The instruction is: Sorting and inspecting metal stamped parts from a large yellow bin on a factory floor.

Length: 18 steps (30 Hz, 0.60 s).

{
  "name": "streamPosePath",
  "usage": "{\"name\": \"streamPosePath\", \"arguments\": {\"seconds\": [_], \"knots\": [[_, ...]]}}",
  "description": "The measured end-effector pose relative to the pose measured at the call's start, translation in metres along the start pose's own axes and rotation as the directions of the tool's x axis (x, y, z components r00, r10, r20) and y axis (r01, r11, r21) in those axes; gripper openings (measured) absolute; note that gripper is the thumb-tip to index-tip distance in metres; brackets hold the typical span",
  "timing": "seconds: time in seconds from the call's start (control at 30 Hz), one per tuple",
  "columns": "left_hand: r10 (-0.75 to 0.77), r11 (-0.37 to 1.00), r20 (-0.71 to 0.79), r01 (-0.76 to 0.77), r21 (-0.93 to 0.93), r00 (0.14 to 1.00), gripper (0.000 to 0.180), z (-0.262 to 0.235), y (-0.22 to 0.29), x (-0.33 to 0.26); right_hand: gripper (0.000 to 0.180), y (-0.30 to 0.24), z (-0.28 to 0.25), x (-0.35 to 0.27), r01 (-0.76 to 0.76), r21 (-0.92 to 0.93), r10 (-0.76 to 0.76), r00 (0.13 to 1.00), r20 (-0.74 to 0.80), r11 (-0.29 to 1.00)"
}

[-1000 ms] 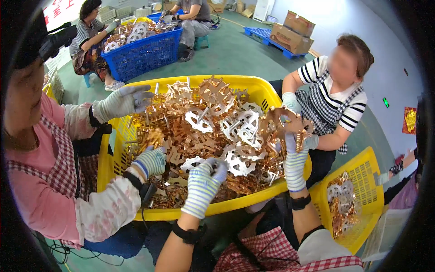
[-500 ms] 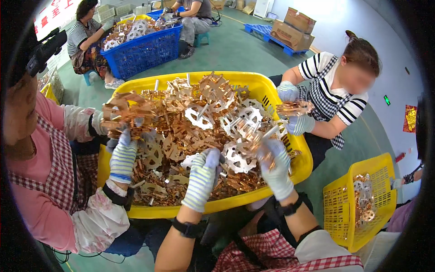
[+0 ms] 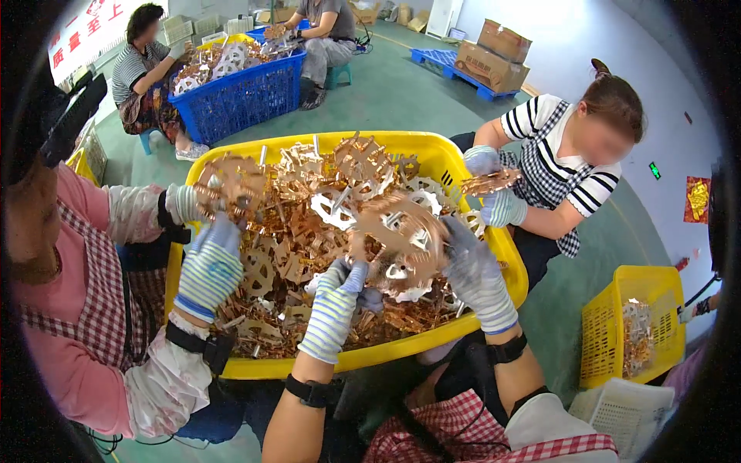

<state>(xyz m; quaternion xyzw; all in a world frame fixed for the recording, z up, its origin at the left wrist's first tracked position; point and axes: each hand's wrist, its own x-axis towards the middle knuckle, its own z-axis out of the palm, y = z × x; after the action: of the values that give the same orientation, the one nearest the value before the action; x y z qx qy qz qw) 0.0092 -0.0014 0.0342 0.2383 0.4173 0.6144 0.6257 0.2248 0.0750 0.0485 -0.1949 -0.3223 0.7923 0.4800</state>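
Observation:
Between my two hands, over the near part of a yellow basket (image 3: 363, 357), is a round, copper-coloured metal plate with a toothed edge (image 3: 423, 262), smeared by motion. My left hand (image 3: 333, 309), in a striped glove, pinches its lower left edge. On its right side my right hand (image 3: 480, 282), in a similar glove with greyed fingers, grips the rim. Part of each hand's fingertips is hidden or blurred. Beneath lies a heap of copper-coloured and silvery metal parts (image 3: 297, 251), tangled together, with a silvery cut-out plate (image 3: 332, 211) on top.
At left, a co-worker's gloved hands (image 3: 210, 266) hold a copper-coloured part above the basket. Across at right, another person (image 3: 567, 147) holds a similar piece. A second yellow basket (image 3: 602, 332) stands at lower right; a blue basket (image 3: 239, 96) stands farther back.
The copper-coloured plate, earlier a blur by my right hand, now spans both hands, turned more face-on. My left hand has shifted slightly down and left. The co-worker's near hand at left has moved too.

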Motion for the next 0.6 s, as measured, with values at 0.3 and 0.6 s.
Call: {"name": "streamPosePath", "arguments": {"seconds": [0.3,0.6], "knots": [[-0.084,0.994,0.075,0.078,0.078,0.994,0.027,0.01,-0.044,0.008,0.029,0.049,0.012,-0.023,0.132,-0.709,-0.232,0.972,-0.046,0.693],[0.502,0.708,-0.154,-0.301,0.639,0.851,0.049,-0.076,-0.063,0.047,0.051,0.057,0.004,-0.016,0.102,-0.875,-0.097,0.993,0.063,0.474]]}}
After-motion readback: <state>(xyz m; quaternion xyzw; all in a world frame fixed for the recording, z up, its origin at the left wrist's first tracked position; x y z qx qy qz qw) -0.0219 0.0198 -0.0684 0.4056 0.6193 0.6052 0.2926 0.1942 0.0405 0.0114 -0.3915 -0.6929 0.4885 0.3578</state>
